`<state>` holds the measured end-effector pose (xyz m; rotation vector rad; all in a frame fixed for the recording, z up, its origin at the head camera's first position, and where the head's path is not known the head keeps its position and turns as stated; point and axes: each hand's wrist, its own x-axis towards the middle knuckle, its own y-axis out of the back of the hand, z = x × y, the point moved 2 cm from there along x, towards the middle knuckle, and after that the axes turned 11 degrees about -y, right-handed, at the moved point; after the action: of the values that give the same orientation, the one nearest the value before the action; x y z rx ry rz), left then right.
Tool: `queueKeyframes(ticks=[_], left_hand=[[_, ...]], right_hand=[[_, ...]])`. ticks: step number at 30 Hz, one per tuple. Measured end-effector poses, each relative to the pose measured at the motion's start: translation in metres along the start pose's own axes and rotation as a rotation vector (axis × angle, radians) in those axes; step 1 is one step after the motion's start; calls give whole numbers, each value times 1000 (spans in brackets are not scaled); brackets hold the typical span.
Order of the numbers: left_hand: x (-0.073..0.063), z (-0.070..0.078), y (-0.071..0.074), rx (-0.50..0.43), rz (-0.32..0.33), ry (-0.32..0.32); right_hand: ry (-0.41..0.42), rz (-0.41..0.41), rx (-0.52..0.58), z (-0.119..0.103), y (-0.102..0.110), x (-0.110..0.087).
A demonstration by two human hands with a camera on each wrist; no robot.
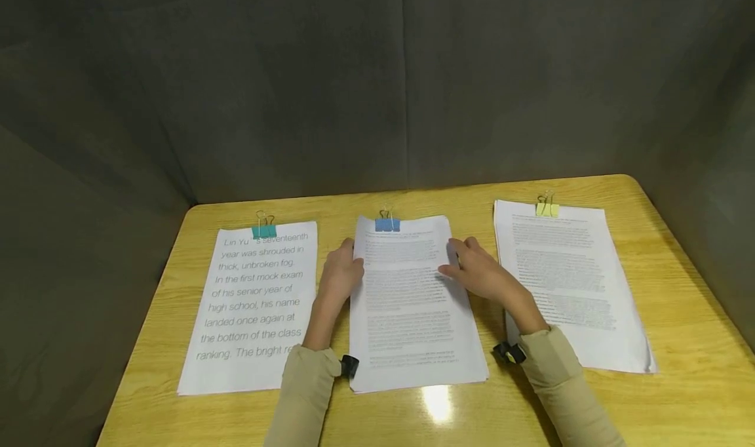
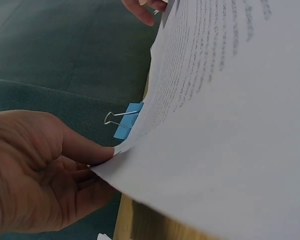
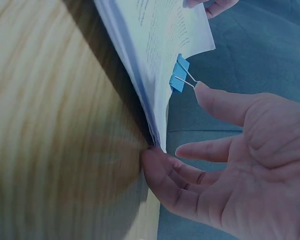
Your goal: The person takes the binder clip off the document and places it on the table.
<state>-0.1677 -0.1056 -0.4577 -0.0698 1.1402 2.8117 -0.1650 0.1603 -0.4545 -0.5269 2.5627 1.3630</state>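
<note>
A stack of printed paper (image 1: 413, 329) lies in the middle of the table, a blue binder clip (image 1: 387, 225) on its top edge. At the stack's left side my left hand (image 1: 342, 270) pinches the paper; in the left wrist view the thumb lies above the sheet and the fingers below. My right hand (image 1: 480, 273) is at the right side. Seen from the right wrist, the right hand's fingertips (image 3: 152, 162) touch the stack's edge near a corner, while the thumb stands apart, in line with the clip's wire handles (image 3: 186, 77).
To the left lies a large-print stack (image 1: 248, 316) with a teal binder clip (image 1: 264, 231). On the right is another stack (image 1: 560, 276) with a yellow binder clip (image 1: 547, 210), its lower right corner curled. A dark curtain (image 1: 407, 86) hangs behind the wooden table (image 1: 377, 421).
</note>
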Motion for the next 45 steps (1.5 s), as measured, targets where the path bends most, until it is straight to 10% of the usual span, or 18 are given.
queueKeyframes(ticks=[11, 25, 45], left_hand=[[5, 2, 1, -154, 59, -95], [1, 5, 7, -287, 183, -192], [-5, 18, 17, -417, 194, -303]], right_hand=[[25, 80, 95, 10, 43, -7], [165, 200, 76, -39, 90, 19], [209, -22, 312, -81, 97, 61]])
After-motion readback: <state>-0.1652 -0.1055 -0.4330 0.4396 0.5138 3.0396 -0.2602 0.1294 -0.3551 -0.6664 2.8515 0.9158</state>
